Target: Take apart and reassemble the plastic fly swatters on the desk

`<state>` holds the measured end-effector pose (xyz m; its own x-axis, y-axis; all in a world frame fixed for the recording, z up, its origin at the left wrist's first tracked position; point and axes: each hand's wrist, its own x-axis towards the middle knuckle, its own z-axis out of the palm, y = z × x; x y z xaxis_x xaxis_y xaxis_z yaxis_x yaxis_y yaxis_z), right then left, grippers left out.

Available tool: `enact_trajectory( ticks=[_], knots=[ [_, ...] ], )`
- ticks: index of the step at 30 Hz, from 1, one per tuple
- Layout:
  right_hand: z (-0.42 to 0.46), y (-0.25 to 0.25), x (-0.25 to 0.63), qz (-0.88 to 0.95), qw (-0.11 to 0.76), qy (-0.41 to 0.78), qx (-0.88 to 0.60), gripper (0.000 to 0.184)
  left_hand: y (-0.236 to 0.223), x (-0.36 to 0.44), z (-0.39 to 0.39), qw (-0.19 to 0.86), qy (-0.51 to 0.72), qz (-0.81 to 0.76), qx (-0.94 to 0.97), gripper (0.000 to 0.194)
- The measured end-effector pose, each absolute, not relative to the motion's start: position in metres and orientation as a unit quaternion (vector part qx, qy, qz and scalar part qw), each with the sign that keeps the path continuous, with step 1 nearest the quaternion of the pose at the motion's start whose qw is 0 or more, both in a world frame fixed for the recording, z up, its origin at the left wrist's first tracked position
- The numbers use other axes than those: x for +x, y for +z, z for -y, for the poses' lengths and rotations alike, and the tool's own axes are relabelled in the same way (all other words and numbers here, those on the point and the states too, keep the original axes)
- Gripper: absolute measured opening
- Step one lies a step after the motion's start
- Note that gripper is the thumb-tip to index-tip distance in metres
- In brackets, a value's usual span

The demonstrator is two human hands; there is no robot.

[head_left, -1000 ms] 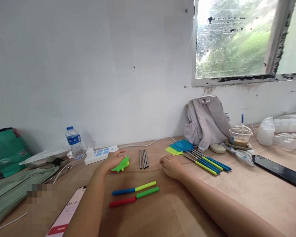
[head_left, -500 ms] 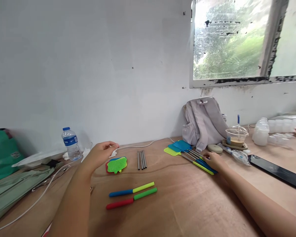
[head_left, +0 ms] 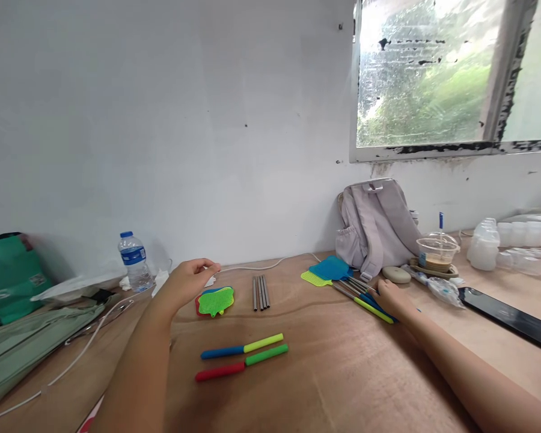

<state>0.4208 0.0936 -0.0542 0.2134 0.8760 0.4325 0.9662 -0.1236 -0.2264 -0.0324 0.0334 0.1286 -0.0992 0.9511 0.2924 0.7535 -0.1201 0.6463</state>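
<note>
Under the fingers (head_left: 379, 286) of the right hand (head_left: 393, 299) lie swatter handles (head_left: 373, 309).

Looks out from head height, above and behind the left hand (head_left: 193, 278) and the right hand (head_left: 393, 299). Faces forward and slightly down across the surface (head_left: 342, 373), toward the wall (head_left: 252, 150) beyond both hands. Sits close enough to catch both forearms (head_left: 151, 355) from the lower edge, yet takes in widely the window (head_left: 426, 78) above and beyond the right hand. Serves as the sole view.
</note>
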Motion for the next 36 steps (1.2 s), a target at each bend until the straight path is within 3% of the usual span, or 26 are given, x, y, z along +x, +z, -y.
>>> enact_trajectory(
  ticks=[5, 10, 14, 18, 21, 26, 32, 36],
  knots=[
    [-0.088, -0.043, 0.413, 0.64, 0.156, -0.163, -0.734, 0.022, 0.125, -0.025, -0.036, 0.137, 0.384, -0.631, 0.66, 0.03],
    [-0.073, -0.02, 0.369, 0.686, 0.278, -0.178, -0.648, 0.027, 0.097, 0.01, -0.043, 0.238, 0.424, -0.551, 0.677, 0.03],
    [-0.042, -0.01, 0.303, 0.72, 0.402, -0.043, -0.564, 0.025, 0.056, 0.073, -0.032, 0.498, 0.455, -0.468, 0.571, 0.045],
    [-0.007, -0.009, 0.251, 0.777, 0.417, 0.094, -0.462, 0.019, 0.029, 0.122, -0.008, 0.665, 0.545, -0.277, 0.428, 0.045],
    [0.008, -0.01, 0.238, 0.795, 0.397, 0.147, -0.435, 0.023, 0.025, 0.133, 0.005, 0.672, 0.623, -0.181, 0.357, 0.038],
    [0.012, -0.01, 0.232, 0.772, 0.403, 0.241, -0.428, 0.024, 0.033, 0.126, 0.005, 0.662, 0.668, -0.158, 0.3, 0.039],
    [0.014, -0.003, 0.216, 0.608, 0.362, 0.622, -0.336, 0.04, 0.04, 0.117, -0.006, 0.677, 0.671, -0.205, 0.223, 0.035],
    [0.018, 0.006, 0.217, 0.515, 0.332, 0.752, -0.244, 0.04, 0.045, 0.114, -0.006, 0.691, 0.659, -0.189, 0.229, 0.033]
  ],
)
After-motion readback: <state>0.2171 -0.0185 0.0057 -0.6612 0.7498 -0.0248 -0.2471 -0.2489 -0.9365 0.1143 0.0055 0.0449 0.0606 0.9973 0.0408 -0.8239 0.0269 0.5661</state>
